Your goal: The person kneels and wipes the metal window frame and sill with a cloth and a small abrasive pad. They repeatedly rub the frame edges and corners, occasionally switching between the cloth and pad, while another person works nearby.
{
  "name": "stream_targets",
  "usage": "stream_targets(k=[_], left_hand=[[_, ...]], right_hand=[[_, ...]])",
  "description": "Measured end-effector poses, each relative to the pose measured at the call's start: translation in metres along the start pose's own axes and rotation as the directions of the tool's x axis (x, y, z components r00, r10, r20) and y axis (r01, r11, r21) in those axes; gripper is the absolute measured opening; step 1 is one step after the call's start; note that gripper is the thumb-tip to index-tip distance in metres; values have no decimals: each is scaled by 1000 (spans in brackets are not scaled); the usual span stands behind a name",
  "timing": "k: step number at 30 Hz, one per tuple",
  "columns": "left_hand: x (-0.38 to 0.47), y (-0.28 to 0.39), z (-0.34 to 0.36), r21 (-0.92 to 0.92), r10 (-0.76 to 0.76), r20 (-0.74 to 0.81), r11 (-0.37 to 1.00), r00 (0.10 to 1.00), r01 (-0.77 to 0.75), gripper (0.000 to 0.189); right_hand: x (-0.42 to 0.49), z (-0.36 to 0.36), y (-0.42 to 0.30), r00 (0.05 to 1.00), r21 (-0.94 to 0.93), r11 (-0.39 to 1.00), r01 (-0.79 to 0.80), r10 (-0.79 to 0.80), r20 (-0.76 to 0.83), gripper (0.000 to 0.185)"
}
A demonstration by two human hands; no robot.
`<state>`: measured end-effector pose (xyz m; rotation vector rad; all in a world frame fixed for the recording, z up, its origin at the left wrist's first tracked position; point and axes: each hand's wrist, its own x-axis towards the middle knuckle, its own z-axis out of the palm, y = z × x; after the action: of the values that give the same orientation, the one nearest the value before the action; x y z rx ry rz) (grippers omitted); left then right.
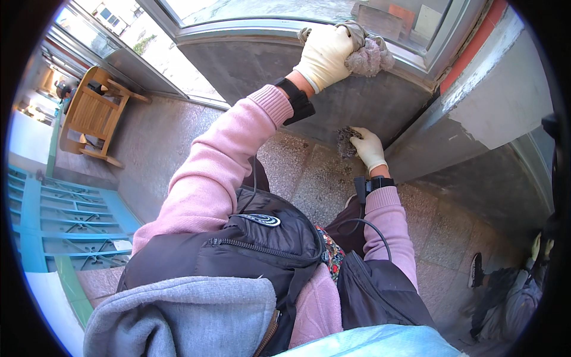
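My left hand (328,56), in a cream glove, presses a bunched grey-pink cloth (371,56) against the lower frame of a metal-framed window (267,26). The cloth's folds come out on both sides of the fist. Lower and to the right, my right hand (368,145), gloved alike, pinches a dark, shaggy scrubbing pad or rag (346,142) in front of the dark panel (250,67) under the window. Both wrists carry black bands with cables running from them.
A wooden chair (96,116) stands at the left, near an open doorway. Blue metal grillwork (80,214) is at the lower left. A grey-and-white pillar (486,102) juts out at the right. Another person (513,299) is at the lower right, on the speckled tile floor (321,178).
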<state>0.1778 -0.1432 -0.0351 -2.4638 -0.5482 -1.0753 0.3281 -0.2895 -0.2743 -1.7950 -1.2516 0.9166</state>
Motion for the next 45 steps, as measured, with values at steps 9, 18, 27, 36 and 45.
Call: stream_targets(k=[9, 18, 27, 36, 45], left_hand=[[45, 99, 13, -85, 89, 175, 994, 981, -75, 25], [33, 60, 7, -82, -51, 164, 994, 985, 65, 37], [-25, -73, -25, 94, -336, 56, 939, 940, 330, 29], [-78, -196, -66, 381, -673, 172, 719, 720, 581, 45], [-96, -242, -78, 623, -765, 88, 542, 638, 564, 33]], right_hand=[[2, 1, -7, 998, -22, 999, -48, 49, 47, 40], [-4, -9, 0, 999, 60, 997, -44, 42, 35, 41], [-7, -4, -7, 1000, 72, 997, 7, -8, 22, 42], [-5, 0, -15, 995, 31, 995, -91, 89, 44, 42], [4, 10, -17, 998, 30, 999, -30, 29, 47, 40]])
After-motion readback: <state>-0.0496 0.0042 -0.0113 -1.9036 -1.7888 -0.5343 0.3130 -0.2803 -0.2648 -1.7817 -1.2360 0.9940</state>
